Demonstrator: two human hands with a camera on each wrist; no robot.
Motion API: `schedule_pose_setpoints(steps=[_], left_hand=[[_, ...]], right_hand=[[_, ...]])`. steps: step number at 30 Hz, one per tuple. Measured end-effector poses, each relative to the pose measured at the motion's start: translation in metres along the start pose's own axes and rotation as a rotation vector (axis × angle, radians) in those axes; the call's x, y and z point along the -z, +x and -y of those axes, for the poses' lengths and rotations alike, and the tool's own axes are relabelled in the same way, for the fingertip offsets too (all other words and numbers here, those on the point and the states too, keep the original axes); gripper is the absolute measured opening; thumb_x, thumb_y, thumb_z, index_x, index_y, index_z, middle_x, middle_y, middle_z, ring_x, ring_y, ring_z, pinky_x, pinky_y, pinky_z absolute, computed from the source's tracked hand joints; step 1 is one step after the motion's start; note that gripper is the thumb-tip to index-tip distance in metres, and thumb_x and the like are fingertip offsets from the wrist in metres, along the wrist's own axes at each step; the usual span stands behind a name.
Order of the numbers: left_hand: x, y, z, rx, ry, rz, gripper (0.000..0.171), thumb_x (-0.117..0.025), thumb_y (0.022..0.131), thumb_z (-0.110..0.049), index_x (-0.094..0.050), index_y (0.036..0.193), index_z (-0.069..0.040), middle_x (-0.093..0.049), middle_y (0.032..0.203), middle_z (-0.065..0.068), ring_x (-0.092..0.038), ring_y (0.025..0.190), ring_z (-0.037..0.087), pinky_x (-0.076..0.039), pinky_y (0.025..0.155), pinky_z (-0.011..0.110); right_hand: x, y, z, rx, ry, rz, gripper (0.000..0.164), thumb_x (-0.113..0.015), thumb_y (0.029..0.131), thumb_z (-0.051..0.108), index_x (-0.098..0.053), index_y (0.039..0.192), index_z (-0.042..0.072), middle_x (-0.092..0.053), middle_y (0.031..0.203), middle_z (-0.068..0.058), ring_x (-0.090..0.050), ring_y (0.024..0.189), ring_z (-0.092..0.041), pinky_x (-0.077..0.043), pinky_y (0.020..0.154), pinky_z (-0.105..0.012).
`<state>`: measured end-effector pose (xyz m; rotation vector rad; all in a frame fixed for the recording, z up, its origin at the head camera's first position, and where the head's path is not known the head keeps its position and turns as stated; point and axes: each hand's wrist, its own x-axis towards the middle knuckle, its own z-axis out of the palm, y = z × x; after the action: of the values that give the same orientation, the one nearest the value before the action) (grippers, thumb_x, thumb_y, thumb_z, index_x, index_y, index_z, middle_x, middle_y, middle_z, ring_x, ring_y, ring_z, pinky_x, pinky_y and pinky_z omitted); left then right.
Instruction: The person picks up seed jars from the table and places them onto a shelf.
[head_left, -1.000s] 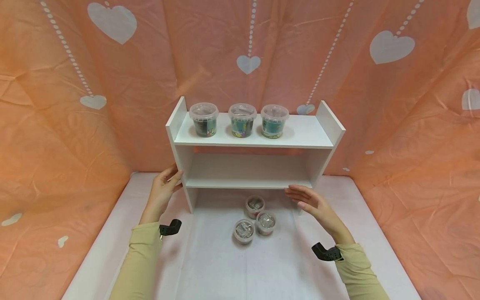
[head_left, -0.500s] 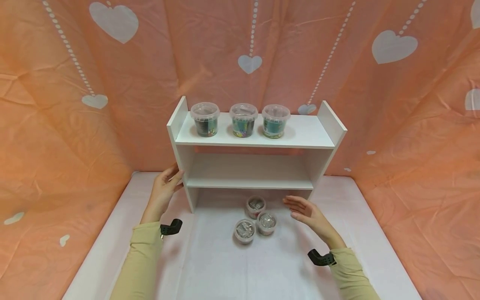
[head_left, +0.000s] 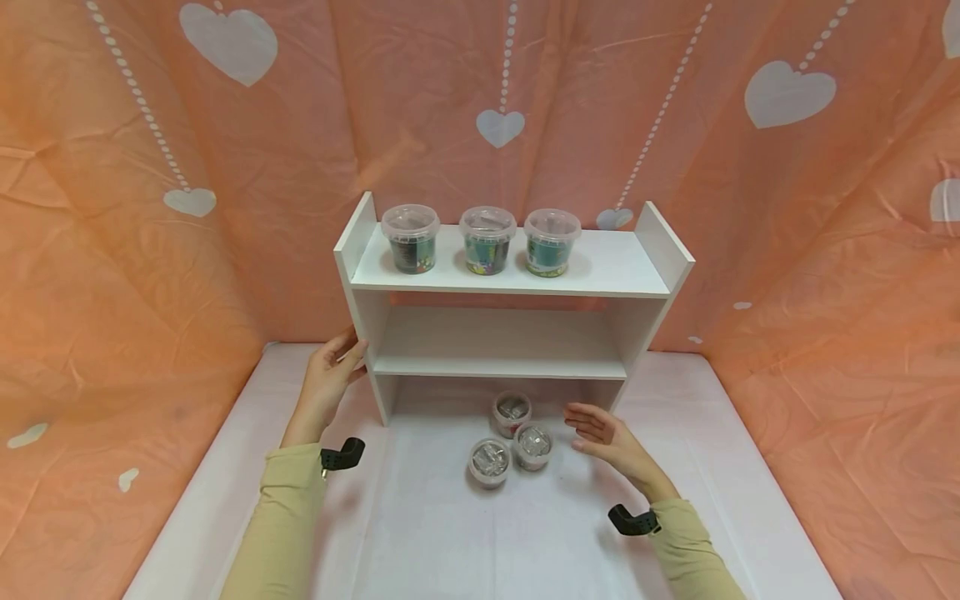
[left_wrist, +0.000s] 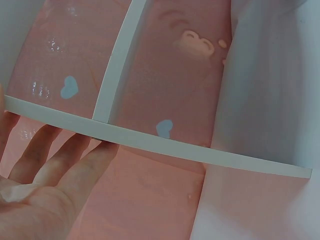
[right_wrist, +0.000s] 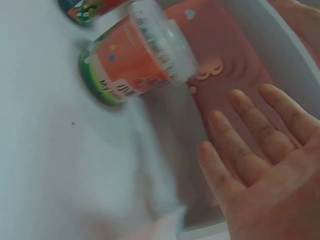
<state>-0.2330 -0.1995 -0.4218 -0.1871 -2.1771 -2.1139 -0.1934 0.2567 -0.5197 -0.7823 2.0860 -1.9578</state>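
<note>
White shelf (head_left: pixel 498 346) — against spread left fingers (left_wrist: pixel 82 172)

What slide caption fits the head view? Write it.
Left hand against the side of a white shelf, right hand beside three tubs on the table; three more tubs line the top board.

I've got a white table (head_left: pixel 442 550) on my head feed, with a crinkly orange sheet (head_left: pixel 420 100) up behind it and along both its sides. Prints above the table's back edge: a fat white heart (head_left: pixel 228 43) off left, a similar big heart (head_left: pixel 790 94) off right, and between them a smaller heart (head_left: pixel 500 129) ending a dotted line (head_left: pixel 507 52).
</note>
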Motion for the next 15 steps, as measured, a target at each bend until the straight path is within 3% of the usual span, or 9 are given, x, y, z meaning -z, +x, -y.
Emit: schedule_pose_setpoints(steps=[4, 11, 15], left_hand=[[0.0, 0.0, 0.0, -0.004, -0.006, 0.001, 0.057, -0.055, 0.098, -0.025, -0.035, 0.147, -0.003, -0.038, 0.145, 0.02, -0.044, 0.126, 0.036, -0.041, 0.098, 0.048], [0.0, 0.001, 0.001, 0.001, -0.007, 0.004, 0.058, -0.055, 0.098, -0.026, -0.034, 0.147, -0.003, -0.038, 0.146, 0.02, -0.043, 0.127, 0.036, -0.041, 0.098, 0.048], [0.001, 0.001, 0.002, 0.008, -0.004, 0.003, 0.06, -0.055, 0.098, -0.027, -0.033, 0.148, -0.003, -0.037, 0.146, 0.02, -0.043, 0.128, 0.036, -0.041, 0.098, 0.048]], right_hand=[[-0.004, 0.0, -0.006, -0.047, 0.021, 0.0, 0.064, -0.066, 0.087, -0.004, -0.03, 0.139, -0.016, -0.034, 0.136, -0.041, -0.033, 0.126, -0.054, -0.035, 0.104, -0.049], [-0.009, 0.003, -0.014, -0.078, 0.052, 0.015, 0.066, -0.067, 0.087, -0.003, -0.028, 0.138, -0.018, -0.034, 0.138, -0.039, -0.031, 0.125, -0.057, -0.048, 0.095, -0.031], [-0.012, 0.005, -0.018, -0.093, 0.061, 0.023, 0.068, -0.067, 0.086, -0.002, -0.027, 0.139, -0.018, -0.034, 0.138, -0.038, -0.032, 0.125, -0.056, -0.048, 0.093, -0.03]])
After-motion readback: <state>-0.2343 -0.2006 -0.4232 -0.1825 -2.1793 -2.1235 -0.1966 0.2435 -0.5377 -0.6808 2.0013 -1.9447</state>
